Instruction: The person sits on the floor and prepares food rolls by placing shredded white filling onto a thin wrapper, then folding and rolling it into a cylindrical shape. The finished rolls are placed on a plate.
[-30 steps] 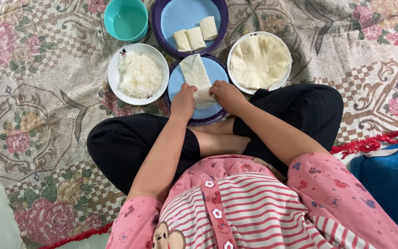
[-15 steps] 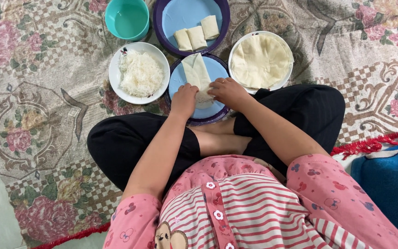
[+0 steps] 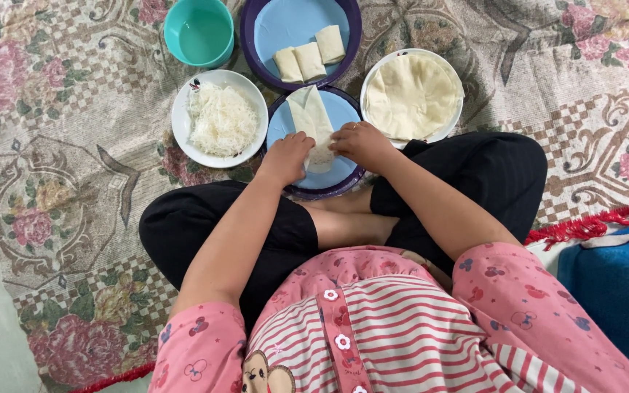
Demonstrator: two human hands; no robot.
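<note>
The near blue plate (image 3: 282, 129) sits in front of the crossed legs, and everything here is told from that plate.

Left of it is one white plate (image 3: 183, 138) with a heap of thin white noodles (image 3: 220, 118). Up and to the left of the blue plate is one green cup (image 3: 199, 31).

On the blue plate lies one pale wrapper (image 3: 310, 116). A moment ago it lay wider and flatter at its near end. Now the near end is tucked in, and both hands sit closer together on it. So the roll looks started, but the far end is open and flat.

The left hand (image 3: 285, 156) presses on the near left edge of the wrapper, its fingers bent down on it. The right hand (image 3: 360, 143) presses the near right edge, its fingers curled on it too.

Just past the blue plate is a second blue plate (image 3: 278, 29) with three finished rolls (image 3: 309, 60) lying side by side.

Right of the near blue plate is one more white plate (image 3: 457, 109) with a stack of round flat wrappers (image 3: 410, 94). I cannot count them.

So: two blue plates, two white plates, one cup, three rolls.
</note>
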